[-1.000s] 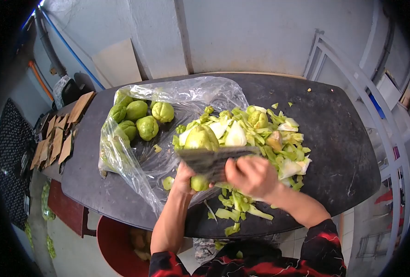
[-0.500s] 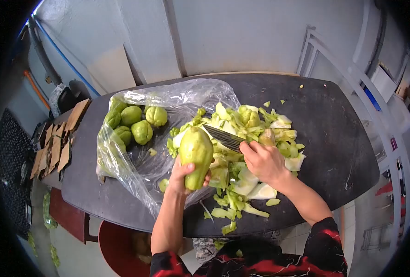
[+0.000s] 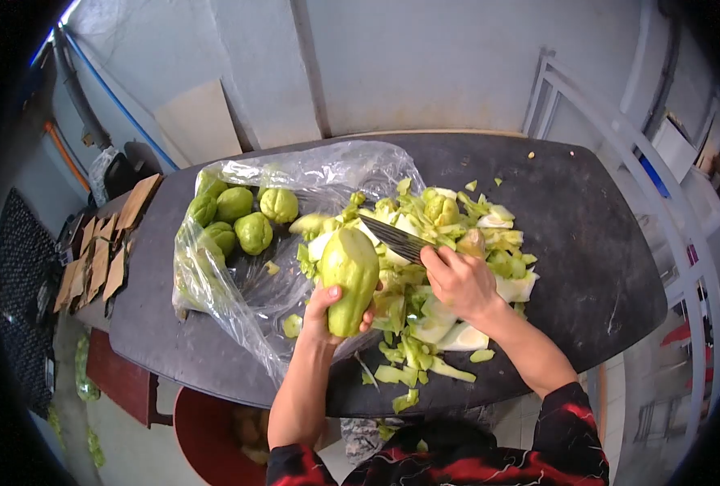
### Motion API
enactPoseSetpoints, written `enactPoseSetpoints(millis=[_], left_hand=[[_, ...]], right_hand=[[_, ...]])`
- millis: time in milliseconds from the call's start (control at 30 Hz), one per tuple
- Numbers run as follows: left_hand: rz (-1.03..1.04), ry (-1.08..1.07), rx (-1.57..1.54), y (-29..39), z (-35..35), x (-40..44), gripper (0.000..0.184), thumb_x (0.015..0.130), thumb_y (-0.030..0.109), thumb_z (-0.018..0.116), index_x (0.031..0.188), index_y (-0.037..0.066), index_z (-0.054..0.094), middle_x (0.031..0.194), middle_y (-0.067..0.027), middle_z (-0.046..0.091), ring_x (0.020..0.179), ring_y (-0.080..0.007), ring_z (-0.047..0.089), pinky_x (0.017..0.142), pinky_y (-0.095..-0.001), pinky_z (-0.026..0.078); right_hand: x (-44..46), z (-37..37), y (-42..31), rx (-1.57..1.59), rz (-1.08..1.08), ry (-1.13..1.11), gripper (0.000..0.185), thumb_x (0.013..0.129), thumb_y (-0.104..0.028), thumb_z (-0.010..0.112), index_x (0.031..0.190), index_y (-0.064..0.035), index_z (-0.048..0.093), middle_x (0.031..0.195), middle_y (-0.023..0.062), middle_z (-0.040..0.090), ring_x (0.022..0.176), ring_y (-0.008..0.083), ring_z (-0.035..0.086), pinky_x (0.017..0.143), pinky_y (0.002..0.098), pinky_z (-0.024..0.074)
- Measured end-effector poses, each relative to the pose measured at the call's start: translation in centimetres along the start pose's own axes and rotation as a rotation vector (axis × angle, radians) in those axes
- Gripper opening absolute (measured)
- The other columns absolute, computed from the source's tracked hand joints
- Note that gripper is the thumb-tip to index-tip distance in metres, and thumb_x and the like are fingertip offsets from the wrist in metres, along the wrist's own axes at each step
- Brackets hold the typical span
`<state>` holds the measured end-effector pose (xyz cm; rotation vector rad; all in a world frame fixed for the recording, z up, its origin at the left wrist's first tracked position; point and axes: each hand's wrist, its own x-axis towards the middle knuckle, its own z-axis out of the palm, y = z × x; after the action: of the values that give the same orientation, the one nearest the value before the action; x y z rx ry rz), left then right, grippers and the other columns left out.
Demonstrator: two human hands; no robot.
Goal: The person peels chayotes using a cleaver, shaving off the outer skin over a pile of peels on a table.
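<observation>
My left hand point(image 3: 321, 317) is wrapped round the lower part of a large pale green chayote point(image 3: 350, 279), held upright above the table's front half. Its top looks cut, showing lighter flesh. In my right hand point(image 3: 460, 279) is the handle of a knife point(image 3: 392, 240); its dark blade points left and its tip is close to the chayote's upper right side. Beneath and behind both hands spreads a heap of green and white peelings point(image 3: 433, 317). A pale cut piece point(image 3: 311, 223) lies just behind the chayote, at the heap's left edge.
Several whole chayotes point(image 3: 253, 233) rest in an open clear plastic bag point(image 3: 238, 304) on the dark table point(image 3: 575, 267). Below the front edge stands a red tub point(image 3: 202, 441) with pale pieces inside. Flattened cardboard point(image 3: 97, 251) is at the left, a metal railing point(image 3: 660, 170) at the right.
The pale cut piece now shows behind the chayote, where none was visible before. Both hands keep their grips; the whole view has shifted slightly.
</observation>
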<state>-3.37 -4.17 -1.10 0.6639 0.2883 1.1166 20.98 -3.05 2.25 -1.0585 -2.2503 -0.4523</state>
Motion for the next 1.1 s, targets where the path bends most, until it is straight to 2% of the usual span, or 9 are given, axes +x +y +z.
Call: enactPoseSetpoints(millis=[133,233,333,400,467,600,633,767,1100], left_hand=[[0.007,-0.041,0.034,0.3,-0.7,-0.1,0.073,0.076,0.032,0.075,0.131,-0.003,0.042,0.109,-0.0269,0.06,0.063,-0.029,0.066,0.047,-0.0356,0.055],[0.173,0.012,0.153,0.5,0.7,-0.2,0.09,0.076,0.034,0.075,0.147,0.005,0.027,0.128,-0.0258,0.052,0.101,-0.0387,0.065,0.072,-0.0473,0.061],[0.106,-0.048,-0.132,0.9,0.6,-0.5,0.097,0.075,0.033,0.076,0.152,0.01,0.02,0.132,-0.0261,0.049,0.111,-0.0401,0.061,0.077,-0.0502,0.061],[-0.017,-0.191,-0.146,0.2,0.4,0.1,0.086,0.071,0.033,0.08,0.141,0.006,0.039,0.125,-0.0258,0.055,0.094,-0.036,0.066,0.068,-0.048,0.06],[-0.088,0.07,-0.003,-0.6,-0.5,0.0,0.077,0.069,0.027,0.082,0.133,0.004,0.047,0.114,-0.0219,0.062,0.083,-0.0331,0.067,0.064,-0.0455,0.059],[0.083,0.188,0.25,-0.4,0.2,-0.1,0.069,0.066,0.006,0.08,0.128,0.004,0.051,0.109,-0.0144,0.066,0.088,-0.0277,0.069,0.073,-0.0438,0.06],[0.155,0.152,0.313,-0.4,-0.6,0.0,0.074,0.068,0.006,0.081,0.134,0.004,0.047,0.116,-0.0126,0.064,0.1,-0.023,0.066,0.086,-0.0384,0.057],[0.462,0.314,0.845,-0.8,0.1,0.4,0.089,0.068,0.013,0.085,0.143,0.004,0.037,0.128,-0.0117,0.057,0.116,-0.0184,0.055,0.1,-0.0321,0.045],[0.592,0.364,1.094,-0.8,-2.7,1.3,0.082,0.073,0.02,0.081,0.139,0.0,0.038,0.12,-0.0147,0.062,0.107,-0.022,0.062,0.095,-0.034,0.048]], right_hand=[[-0.2,-0.7,-0.7,0.061,-0.02,0.074,0.021,0.082,-0.005,0.063,0.103,-0.0053,0.062,0.07,0.0054,0.059,0.052,0.018,0.064,0.042,0.0297,0.0518],[-0.1,-0.9,-1.0,0.116,-0.056,0.101,0.026,0.08,-0.005,0.067,0.106,-0.0047,0.063,0.069,0.0045,0.057,0.052,0.0186,0.063,0.044,0.0301,0.051],[-0.2,-1.4,-0.9,0.166,-0.012,0.132,0.026,0.08,-0.006,0.068,0.106,-0.0049,0.064,0.07,0.0047,0.057,0.052,0.0193,0.063,0.043,0.0305,0.0494],[-0.3,-1.4,-0.7,0.155,-0.019,0.127,0.025,0.08,-0.006,0.067,0.105,-0.0052,0.064,0.07,0.0044,0.056,0.052,0.0189,0.062,0.044,0.0302,0.0491],[-0.2,-1.3,-0.6,0.148,-0.033,0.12,0.025,0.079,-0.006,0.067,0.104,-0.0056,0.064,0.07,0.004,0.056,0.053,0.0184,0.062,0.044,0.0299,0.0489],[-0.3,-1.8,-1.7,0.063,-0.197,0.154,0.021,0.077,-0.008,0.065,0.098,-0.007,0.065,0.067,0.0004,0.049,0.056,0.0132,0.058,0.048,0.0259,0.0486],[-0.1,-1.7,-2.0,0.053,-0.248,0.171,0.021,0.076,-0.009,0.065,0.098,-0.0071,0.064,0.067,-0.0002,0.048,0.056,0.0123,0.057,0.048,0.0257,0.0481],[1.0,-2.0,-3.4,0.001,-0.367,0.211,0.021,0.076,-0.01,0.063,0.098,-0.0074,0.063,0.066,-0.0021,0.045,0.056,0.0096,0.052,0.046,0.0232,0.0442],[1.7,-0.7,-5.5,-0.103,-0.42,0.167,0.017,0.081,-0.013,0.06,0.098,-0.0093,0.061,0.065,-0.004,0.04,0.053,0.0083,0.045,0.045,0.0223,0.036]])
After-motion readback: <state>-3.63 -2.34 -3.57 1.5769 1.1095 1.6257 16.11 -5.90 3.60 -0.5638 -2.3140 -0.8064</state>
